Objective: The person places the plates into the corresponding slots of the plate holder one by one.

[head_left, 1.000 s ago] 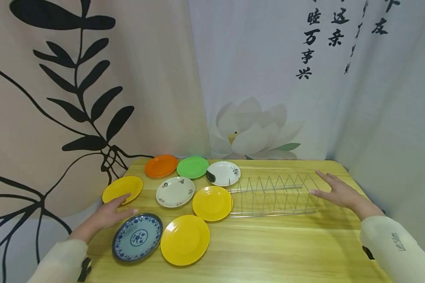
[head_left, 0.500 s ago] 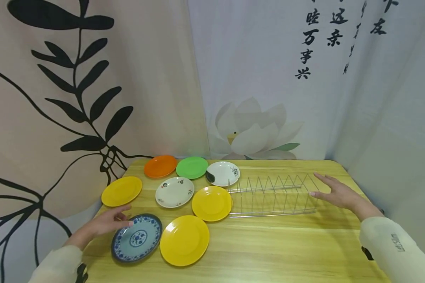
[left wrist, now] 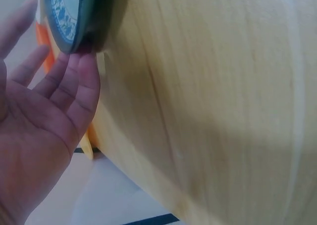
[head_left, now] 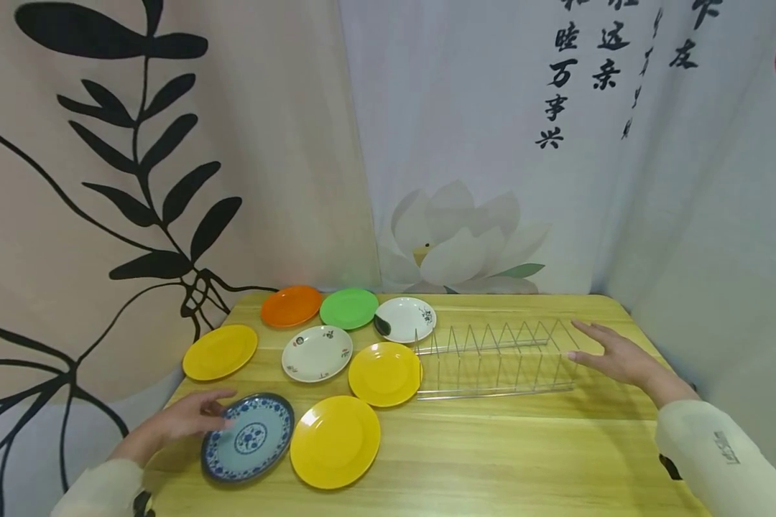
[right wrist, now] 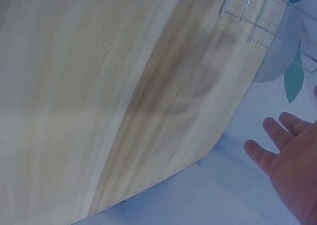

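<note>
My left hand (head_left: pixel 184 420) is at the left edge of a blue-and-white patterned plate (head_left: pixel 251 438) with a dark rim. In the left wrist view, fingertips meet the rim of this plate (left wrist: pixel 64 9) from below, while the thumb stands apart; no grip shows. To the right, my right hand (head_left: pixel 621 357) hovers beside the right end of a wire dish rack (head_left: pixel 494 393), fingers spread and holding nothing. The right wrist view has that hand (right wrist: pixel 297 168) apart from the rack's wires (right wrist: pixel 227 0).
Yellow plates lie near the blue one: a front one (head_left: pixel 335 443), a middle one (head_left: pixel 385 374) against the rack's left end, and a far-left one (head_left: pixel 220 352). Behind are a patterned white plate (head_left: pixel 317 354), orange (head_left: pixel 291 306), green (head_left: pixel 349 309) and white (head_left: pixel 405 319) plates. Curtains hang behind.
My left hand has come down and toward me, from beside the far-left yellow plate to the blue plate's left rim. The right hand has stayed nearly still by the rack.
</note>
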Action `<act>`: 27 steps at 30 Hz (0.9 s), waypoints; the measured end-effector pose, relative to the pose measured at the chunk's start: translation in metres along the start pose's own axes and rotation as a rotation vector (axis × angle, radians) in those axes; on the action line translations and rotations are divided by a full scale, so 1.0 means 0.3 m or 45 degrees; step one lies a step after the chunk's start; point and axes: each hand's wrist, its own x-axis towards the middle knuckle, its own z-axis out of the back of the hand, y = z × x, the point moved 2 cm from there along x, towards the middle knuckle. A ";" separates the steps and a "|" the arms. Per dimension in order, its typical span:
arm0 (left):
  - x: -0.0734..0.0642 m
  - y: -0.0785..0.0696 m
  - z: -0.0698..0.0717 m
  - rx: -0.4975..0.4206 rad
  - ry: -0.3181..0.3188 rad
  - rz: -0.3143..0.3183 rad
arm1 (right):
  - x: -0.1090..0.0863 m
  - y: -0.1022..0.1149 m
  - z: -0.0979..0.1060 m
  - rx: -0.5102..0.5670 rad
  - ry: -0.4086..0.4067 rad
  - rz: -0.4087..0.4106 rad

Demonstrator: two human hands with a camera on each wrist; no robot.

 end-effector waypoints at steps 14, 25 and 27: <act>-0.021 0.054 -0.013 -0.213 -0.011 0.081 | -0.025 -0.014 0.001 0.023 -0.047 0.027; -0.016 0.073 -0.014 -0.282 -0.005 0.045 | -0.025 -0.021 -0.011 0.026 -0.034 0.034; -0.022 0.079 -0.014 -0.278 -0.005 0.039 | -0.019 -0.017 -0.014 0.025 -0.038 0.045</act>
